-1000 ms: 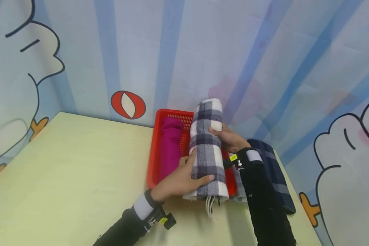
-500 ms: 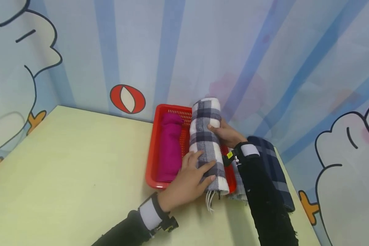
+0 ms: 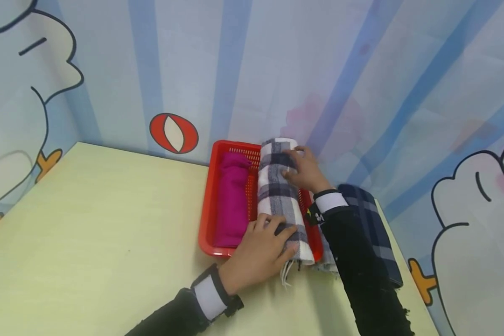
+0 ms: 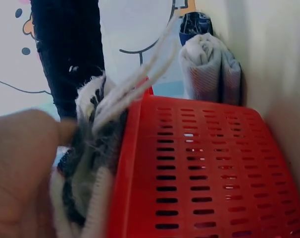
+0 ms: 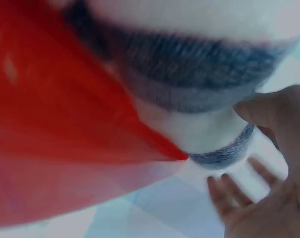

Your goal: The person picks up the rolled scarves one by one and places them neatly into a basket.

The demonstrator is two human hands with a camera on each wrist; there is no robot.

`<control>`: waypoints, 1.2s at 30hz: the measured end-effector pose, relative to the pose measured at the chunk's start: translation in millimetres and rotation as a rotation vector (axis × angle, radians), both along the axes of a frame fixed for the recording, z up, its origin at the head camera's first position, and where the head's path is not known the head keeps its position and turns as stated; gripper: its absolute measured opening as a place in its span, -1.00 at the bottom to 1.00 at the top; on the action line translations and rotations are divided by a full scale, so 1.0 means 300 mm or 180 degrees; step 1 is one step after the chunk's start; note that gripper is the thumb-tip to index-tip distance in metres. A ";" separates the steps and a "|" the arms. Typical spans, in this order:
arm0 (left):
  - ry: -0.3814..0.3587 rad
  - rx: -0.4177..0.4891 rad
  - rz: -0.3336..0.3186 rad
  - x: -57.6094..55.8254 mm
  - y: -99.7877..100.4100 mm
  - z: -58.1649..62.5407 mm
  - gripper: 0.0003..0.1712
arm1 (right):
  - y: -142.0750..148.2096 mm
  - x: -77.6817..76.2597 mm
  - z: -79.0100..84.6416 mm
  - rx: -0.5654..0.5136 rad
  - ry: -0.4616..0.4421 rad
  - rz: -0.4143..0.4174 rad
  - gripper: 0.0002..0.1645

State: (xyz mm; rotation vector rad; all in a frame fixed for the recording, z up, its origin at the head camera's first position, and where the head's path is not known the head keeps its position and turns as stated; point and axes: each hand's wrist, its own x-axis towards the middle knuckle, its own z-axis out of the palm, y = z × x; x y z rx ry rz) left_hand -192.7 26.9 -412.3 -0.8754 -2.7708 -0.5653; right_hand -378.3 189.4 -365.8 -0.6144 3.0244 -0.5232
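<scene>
A rolled plaid scarf (image 3: 279, 191) in white, grey and navy lies lengthwise in the right half of a red plastic basket (image 3: 206, 219). White fringe (image 4: 125, 96) hangs from its near end over the basket's front. My left hand (image 3: 256, 254) rests on that near end, fingers spread over the top. Farther back, my right hand (image 3: 306, 172) touches the roll's upper right side with loose fingers. In the right wrist view its thumb meets the scarf while the other fingers (image 5: 222, 196) stand apart from it. A rolled magenta cloth (image 3: 232, 205) lies in the basket's left half.
Right of the basket, a grey-and-white roll (image 4: 202, 69) is partly hidden by my right forearm in the head view. Beyond it lies a navy plaid roll (image 3: 369, 228) near the table's right edge. A printed curtain (image 3: 252, 70) stands behind the pale table (image 3: 109, 233).
The plaid scarf has settled lower into the basket. My right hand has loosened and come up over its top. My left hand has shifted from its near side onto its top.
</scene>
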 end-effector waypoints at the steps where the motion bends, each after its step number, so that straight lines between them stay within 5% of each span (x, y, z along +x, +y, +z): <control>1: -0.0011 -0.0036 -0.0004 0.000 0.000 -0.001 -0.39 | -0.006 -0.002 -0.006 0.0128 0.0073 0.0082 -0.27; 5: -0.0005 -0.0232 -0.0039 0.004 0.007 -0.013 -0.24 | -0.028 -0.003 -0.038 0.0629 0.0048 0.0335 -0.33; 13: 0.0140 -0.0487 -0.0113 0.030 0.015 -0.032 -0.27 | -0.075 0.026 -0.081 0.1461 -0.0768 0.0418 -0.27; 22: -0.0384 -0.0474 -0.0138 0.010 -0.003 -0.037 -0.12 | -0.126 0.006 -0.059 0.1240 -0.1156 0.0135 -0.27; 27: -0.0245 -0.0562 -0.0302 0.023 -0.011 -0.044 -0.02 | -0.125 0.003 -0.062 0.1191 -0.1279 0.0035 -0.20; 36: 0.0138 -0.0762 -0.0140 0.029 0.002 -0.062 -0.25 | -0.143 0.010 -0.056 0.1057 -0.1543 0.0083 -0.14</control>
